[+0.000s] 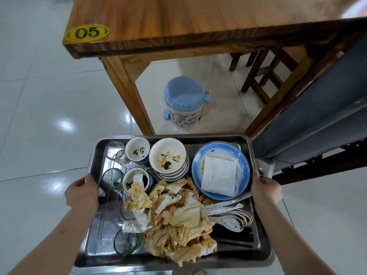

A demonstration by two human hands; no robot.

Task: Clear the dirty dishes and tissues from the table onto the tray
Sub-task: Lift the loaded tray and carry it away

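One steel tray (258, 253), long axis up-frame, gripped by left hand (82, 192) and right hand (266, 187); carries three glasses, one blue plate (244, 161), soiled tissues (178, 219).

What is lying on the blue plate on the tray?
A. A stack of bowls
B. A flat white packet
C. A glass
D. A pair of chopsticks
B: a flat white packet lies on the blue plate, at the far right of the metal tray.
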